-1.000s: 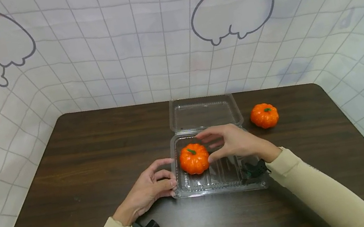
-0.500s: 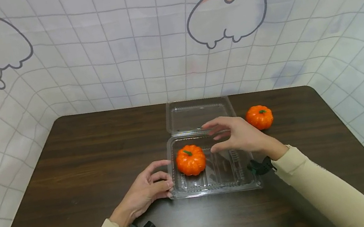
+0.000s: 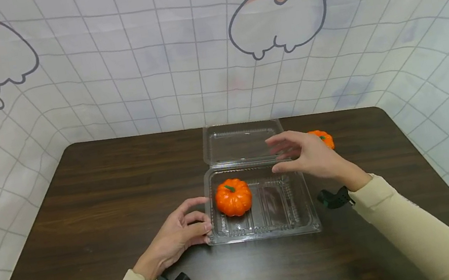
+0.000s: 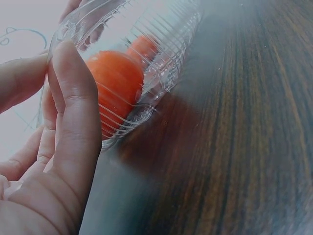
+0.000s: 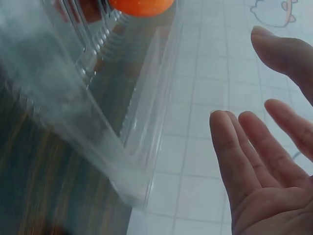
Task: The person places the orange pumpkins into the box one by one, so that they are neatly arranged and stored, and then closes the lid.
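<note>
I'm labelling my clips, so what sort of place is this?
Probably a staged recording booth: a dark wood-grain table, enclosed on three visible sides by white, grid-patterned sheeting printed with cartoon animals.

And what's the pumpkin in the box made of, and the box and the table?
The pumpkin looks like glossy plastic or painted foam: its smooth orange skin shines. The box seems thin, clear plastic, because it's see-through with ridged walls. The table could be wood or a wood-look covering; dark brown grain streaks it.
</note>
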A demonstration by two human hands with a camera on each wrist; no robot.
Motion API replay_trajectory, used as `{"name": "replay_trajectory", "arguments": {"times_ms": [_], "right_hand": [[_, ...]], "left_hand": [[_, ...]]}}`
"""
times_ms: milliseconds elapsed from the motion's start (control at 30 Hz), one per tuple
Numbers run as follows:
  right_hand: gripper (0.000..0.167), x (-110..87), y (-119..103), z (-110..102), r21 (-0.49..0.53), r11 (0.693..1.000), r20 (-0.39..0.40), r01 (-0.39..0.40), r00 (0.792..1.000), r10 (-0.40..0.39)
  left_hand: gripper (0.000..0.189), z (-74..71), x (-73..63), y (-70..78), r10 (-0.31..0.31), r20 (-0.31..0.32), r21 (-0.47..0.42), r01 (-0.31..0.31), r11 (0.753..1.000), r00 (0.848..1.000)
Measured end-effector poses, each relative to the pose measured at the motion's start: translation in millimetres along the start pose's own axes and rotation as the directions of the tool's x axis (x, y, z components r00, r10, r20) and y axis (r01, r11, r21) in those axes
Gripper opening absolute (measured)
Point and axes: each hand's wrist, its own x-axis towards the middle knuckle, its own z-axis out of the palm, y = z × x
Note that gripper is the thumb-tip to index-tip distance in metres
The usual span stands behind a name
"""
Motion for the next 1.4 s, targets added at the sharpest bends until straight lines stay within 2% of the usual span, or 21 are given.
{"name": "replay_trajectory", "arguments": {"times_ms": [133,400,700,1100,1400], "right_hand": [[0.063,-4.5,1.2,-6.4,0.019,1.0,-0.026,-0.005,1.0,0.006],[0.06,-12.1,6.8,-18.4,-0.018,1.0,-0.097,-0.012,0.995,0.01],[0.062,-19.6,16.1,-30.9,-0.06,0.997,-0.146,-0.058,0.988,0.048],[0.06,-28.9,20.9,-42.8,-0.049,0.99,-0.209,-0.129,0.971,0.116],[0.062,-33.3,30.1,-52.2,-0.075,0.985,-0.242,-0.155,0.961,0.133]], "left_hand": [[0.071,0.7,0.0,0.4,-0.005,-0.004,0.001,0.005,1.0,1.0],[0.07,-0.5,0.5,-1.1,-0.002,-0.002,0.001,0.002,1.0,1.0],[0.069,-0.7,0.9,-1.7,0.002,-0.009,0.017,-0.002,1.0,1.0],[0.069,0.6,0.3,-0.1,-0.004,-0.014,0.026,0.004,1.0,1.0],[0.068,0.6,0.3,0.2,-0.008,-0.019,0.036,0.009,0.999,1.0]]}}
